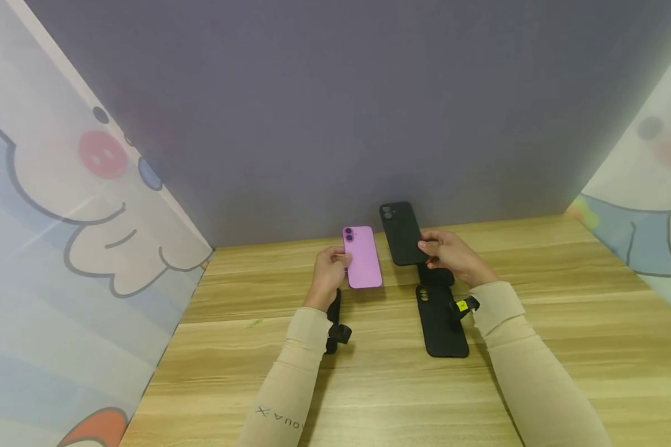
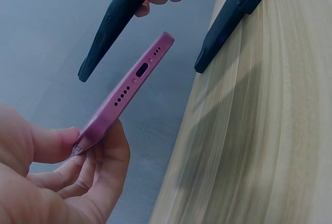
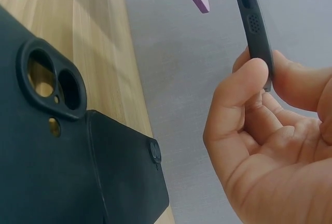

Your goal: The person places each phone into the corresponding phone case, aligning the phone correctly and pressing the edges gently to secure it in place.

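Observation:
My left hand [image 1: 327,274] pinches a pink phone [image 1: 365,261] by its left edge, thumb on the back. The phone's back with two camera lenses faces me, and its port end [image 2: 141,70] shows in the left wrist view. With thumb and fingers, my right hand [image 1: 454,256] grips a black phone case [image 1: 401,234] by its lower right side. This case is held up beside the phone, a gap between them, its camera cutout at the upper left. The cutouts along the case's bottom edge [image 3: 253,27] show in the right wrist view.
Under the right forearm, a black phone case [image 1: 442,329] lies on the wooden table [image 1: 386,385], with another black case [image 1: 436,275] just behind it. A black object [image 1: 332,344] lies partly hidden beside the left wrist. A grey panel [image 1: 335,124] stands along the table's back edge.

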A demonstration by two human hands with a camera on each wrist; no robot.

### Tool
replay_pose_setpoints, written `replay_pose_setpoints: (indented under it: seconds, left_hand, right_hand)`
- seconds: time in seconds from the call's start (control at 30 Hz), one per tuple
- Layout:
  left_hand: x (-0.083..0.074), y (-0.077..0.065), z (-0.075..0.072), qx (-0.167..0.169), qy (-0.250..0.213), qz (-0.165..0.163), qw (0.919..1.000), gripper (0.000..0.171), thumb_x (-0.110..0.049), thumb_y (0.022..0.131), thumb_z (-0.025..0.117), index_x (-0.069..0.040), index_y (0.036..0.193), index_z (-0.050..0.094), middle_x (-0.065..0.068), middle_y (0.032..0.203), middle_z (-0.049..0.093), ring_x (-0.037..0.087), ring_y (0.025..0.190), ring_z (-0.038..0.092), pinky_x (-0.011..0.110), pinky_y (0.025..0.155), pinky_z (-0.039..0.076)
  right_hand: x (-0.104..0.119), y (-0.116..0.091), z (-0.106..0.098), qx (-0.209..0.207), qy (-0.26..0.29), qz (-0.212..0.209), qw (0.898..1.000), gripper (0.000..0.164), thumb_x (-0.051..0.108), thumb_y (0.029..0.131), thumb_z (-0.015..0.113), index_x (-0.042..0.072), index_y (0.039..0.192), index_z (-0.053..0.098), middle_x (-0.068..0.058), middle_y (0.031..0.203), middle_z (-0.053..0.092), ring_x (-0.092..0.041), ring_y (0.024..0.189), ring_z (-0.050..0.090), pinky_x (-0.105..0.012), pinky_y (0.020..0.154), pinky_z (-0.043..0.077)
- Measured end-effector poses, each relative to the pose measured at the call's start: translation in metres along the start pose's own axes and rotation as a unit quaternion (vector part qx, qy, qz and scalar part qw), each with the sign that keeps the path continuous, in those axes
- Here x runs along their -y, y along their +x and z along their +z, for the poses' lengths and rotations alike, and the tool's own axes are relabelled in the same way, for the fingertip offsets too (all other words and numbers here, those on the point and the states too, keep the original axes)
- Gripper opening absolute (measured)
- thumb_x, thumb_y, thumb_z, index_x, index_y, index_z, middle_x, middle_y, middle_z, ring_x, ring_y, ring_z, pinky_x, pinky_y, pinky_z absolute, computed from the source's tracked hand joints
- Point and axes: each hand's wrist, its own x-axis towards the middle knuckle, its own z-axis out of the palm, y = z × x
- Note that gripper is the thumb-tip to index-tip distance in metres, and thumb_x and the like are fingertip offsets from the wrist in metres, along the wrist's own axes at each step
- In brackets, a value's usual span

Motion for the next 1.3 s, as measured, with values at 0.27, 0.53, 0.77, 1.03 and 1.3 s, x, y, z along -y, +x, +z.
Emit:
replay_pose_setpoints:
  seconds: [0.27, 0.53, 0.77, 1.03, 1.3]
  left_hand:
    - [0.0, 0.0, 0.0, 0.001, -0.012, 0.005, 0.9999, 0.024, -0.003, 0.101, 0.059, 0.007, 0.122, 0.066, 0.004, 0.091, 0.059, 0.016, 0.083, 0.059, 0.023, 0.068, 0.053]
    - [-0.001, -0.001, 0.0, 0.004, -0.017, 0.0, 0.9998, 0.026, -0.004, 0.102, 0.059, 0.006, 0.125, 0.064, 0.005, 0.094, 0.061, 0.016, 0.086, 0.059, 0.023, 0.073, 0.053]
    - [-0.002, -0.002, 0.0, 0.002, -0.014, 0.0, 0.9999, 0.027, -0.004, 0.102, 0.059, 0.007, 0.126, 0.063, 0.007, 0.098, 0.062, 0.016, 0.088, 0.059, 0.024, 0.075, 0.053]
    - [-0.003, -0.002, 0.001, 0.007, -0.017, -0.002, 0.9998, 0.028, -0.004, 0.101, 0.058, 0.009, 0.126, 0.061, 0.005, 0.095, 0.06, 0.015, 0.086, 0.059, 0.025, 0.076, 0.053]
    - [-0.003, -0.002, 0.001, 0.017, -0.022, -0.004, 0.9996, 0.023, -0.004, 0.102, 0.057, 0.008, 0.121, 0.063, 0.004, 0.09, 0.059, 0.015, 0.083, 0.06, 0.027, 0.075, 0.055]
  right_hand:
    - [0.001, 0.001, 0.003, 0.007, 0.007, -0.001, 1.0, 0.053, 0.013, 0.109, 0.048, -0.01, 0.153, 0.03, -0.004, 0.097, 0.045, -0.012, 0.077, 0.051, -0.024, 0.072, 0.055]
    - [0.001, 0.0, 0.007, 0.018, 0.013, 0.004, 1.0, 0.055, 0.012, 0.109, 0.048, -0.011, 0.154, 0.026, -0.001, 0.093, 0.044, -0.012, 0.077, 0.05, -0.023, 0.072, 0.055]
    - [0.0, 0.001, 0.009, 0.022, 0.011, 0.001, 1.0, 0.056, 0.012, 0.109, 0.048, -0.011, 0.154, 0.024, -0.011, 0.112, 0.047, -0.012, 0.079, 0.05, -0.022, 0.071, 0.055]
    - [-0.001, 0.003, 0.01, 0.051, -0.02, 0.001, 0.998, 0.056, 0.015, 0.109, 0.049, -0.009, 0.154, 0.027, -0.018, 0.124, 0.044, -0.016, 0.082, 0.054, -0.031, 0.075, 0.057]
    - [-0.002, 0.004, 0.013, 0.06, -0.02, 0.003, 0.998, 0.058, 0.014, 0.109, 0.048, -0.01, 0.155, 0.023, -0.029, 0.143, 0.038, -0.014, 0.08, 0.057, -0.028, 0.074, 0.056]
